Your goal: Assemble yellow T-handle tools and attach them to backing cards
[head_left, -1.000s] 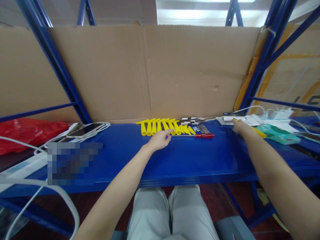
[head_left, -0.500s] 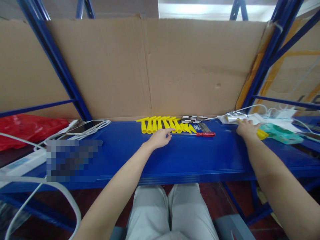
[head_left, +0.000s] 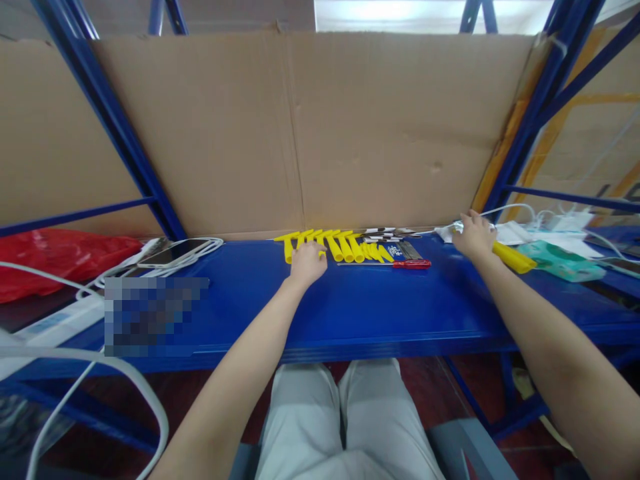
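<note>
A row of yellow T-shaped plastic handles lies near the back of the blue shelf. My left hand rests over the left part of this row, fingers bent but apart, hiding some handles. On the right, my right hand reaches over a shiny silver wrapper, its fingers spread and partly on it. Beside that wrist lies a larger yellow piece. Small yellow wedge pieces lie right of the row, and a red-handled screwdriver lies in front of them.
Black-and-white strips and a dark blue card sit behind the screwdriver. A green packet is at the right. Left are a phone, white cables and a red bag. Cardboard stands behind.
My left hand has moved left along the row of yellow handles and its pinched fingers have come apart. My right hand has shifted left and farther back over the silver wrapper.
</note>
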Tool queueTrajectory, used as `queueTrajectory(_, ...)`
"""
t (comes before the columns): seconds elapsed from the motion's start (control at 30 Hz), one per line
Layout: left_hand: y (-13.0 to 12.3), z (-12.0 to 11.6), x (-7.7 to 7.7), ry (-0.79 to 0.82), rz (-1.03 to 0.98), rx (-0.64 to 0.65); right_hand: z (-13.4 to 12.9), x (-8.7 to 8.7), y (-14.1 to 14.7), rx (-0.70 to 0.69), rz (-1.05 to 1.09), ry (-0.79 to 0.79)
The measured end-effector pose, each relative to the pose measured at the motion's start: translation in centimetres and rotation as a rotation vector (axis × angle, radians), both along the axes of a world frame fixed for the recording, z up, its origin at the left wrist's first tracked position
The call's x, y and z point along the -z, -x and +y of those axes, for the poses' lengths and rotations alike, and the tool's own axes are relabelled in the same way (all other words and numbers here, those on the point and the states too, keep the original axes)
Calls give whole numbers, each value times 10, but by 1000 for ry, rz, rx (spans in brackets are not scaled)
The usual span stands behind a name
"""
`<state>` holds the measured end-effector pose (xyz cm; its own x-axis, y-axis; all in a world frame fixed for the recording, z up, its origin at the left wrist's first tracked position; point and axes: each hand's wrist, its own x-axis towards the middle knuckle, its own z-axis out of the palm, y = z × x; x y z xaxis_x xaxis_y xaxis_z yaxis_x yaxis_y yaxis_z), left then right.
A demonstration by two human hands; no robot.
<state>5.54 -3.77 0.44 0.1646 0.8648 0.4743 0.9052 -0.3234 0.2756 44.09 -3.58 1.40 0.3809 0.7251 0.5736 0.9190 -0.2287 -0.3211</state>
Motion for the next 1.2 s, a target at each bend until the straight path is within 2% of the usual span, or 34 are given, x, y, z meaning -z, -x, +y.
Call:
queueTrajectory(0.13,15,9,3,7,-47,-293,19,-17,17,-84,37,-239)
queueTrajectory(0.23,24,17,8,124,-87,-424,34,-11,28,-151,105,-367)
queueTrajectory(0.4,31,23,10,218,-130,-480,38,18,45,-316,77,-288)
queueTrajectory(0.5,35,24,10,219,-138,-522,34,24,45,-360,56,-265)
queueTrajectory(0.7,51,29,12,155,-171,-537,35,21,43,-383,97,-279)
queueTrajectory(0.87,62,37,9,118,-471,-509,36,23,48,-420,101,-283)
queueTrajectory(1.03,65,37,2,90,-602,-543,34,21,50,-434,115,-263)
queueTrajectory(1.1,63,35,-1,45,-653,-523,32,20,53,-435,140,-250)
queueTrajectory(1.2,57,29,-7,-75,-681,-408,30,18,59,-454,212,-223)
